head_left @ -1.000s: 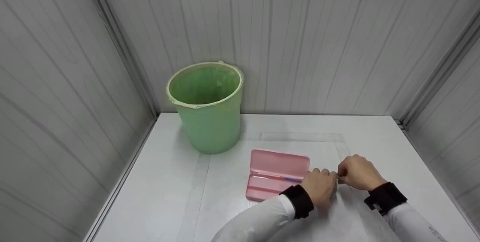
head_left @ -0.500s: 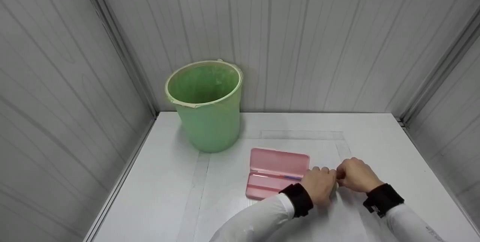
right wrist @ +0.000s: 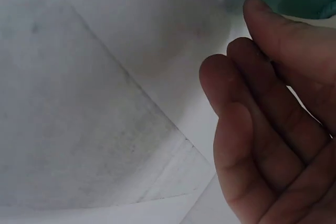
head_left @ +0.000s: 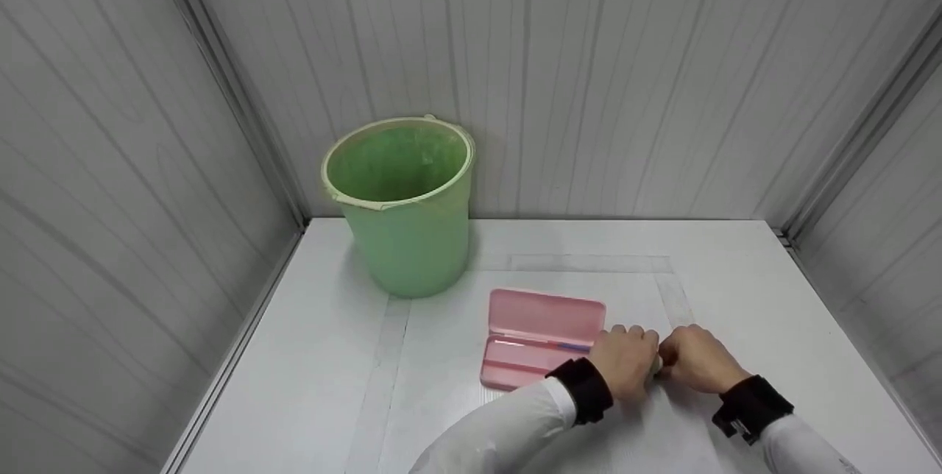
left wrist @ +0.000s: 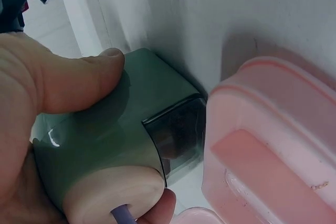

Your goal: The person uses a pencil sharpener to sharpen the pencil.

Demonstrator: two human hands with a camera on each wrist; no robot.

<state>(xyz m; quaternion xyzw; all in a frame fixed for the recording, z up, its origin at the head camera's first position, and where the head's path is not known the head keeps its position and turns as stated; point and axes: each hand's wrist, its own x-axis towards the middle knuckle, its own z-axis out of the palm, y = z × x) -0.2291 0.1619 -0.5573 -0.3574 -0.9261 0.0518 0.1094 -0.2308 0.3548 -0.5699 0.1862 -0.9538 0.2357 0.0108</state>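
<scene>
My left hand [head_left: 625,362] grips a green pencil sharpener [left wrist: 115,129] on the table, thumb across one side and fingers round the other. Its beige round face [left wrist: 115,192] has a purple pencil [left wrist: 123,214] sticking out of the hole. A dark see-through shavings drawer [left wrist: 178,135] shows beside it. At the sharpener's right side, the curled fingers of my right hand [head_left: 699,360] pinch at its crank, which the fingers hide. In the right wrist view, thumb and fingertips [right wrist: 215,74] come together close to the green body.
An open pink pencil case [head_left: 548,316] lies just left of my left hand, with a blue-and-red pencil [head_left: 570,347] in it. The green bucket [head_left: 412,246] stands at the back left. Tape strips [head_left: 589,263] mark the white table [head_left: 765,275]; panel walls enclose it.
My right hand has moved down and slightly toward me beside the sharpener, its wrist tilting. The left hand holds the sharpener in the same place.
</scene>
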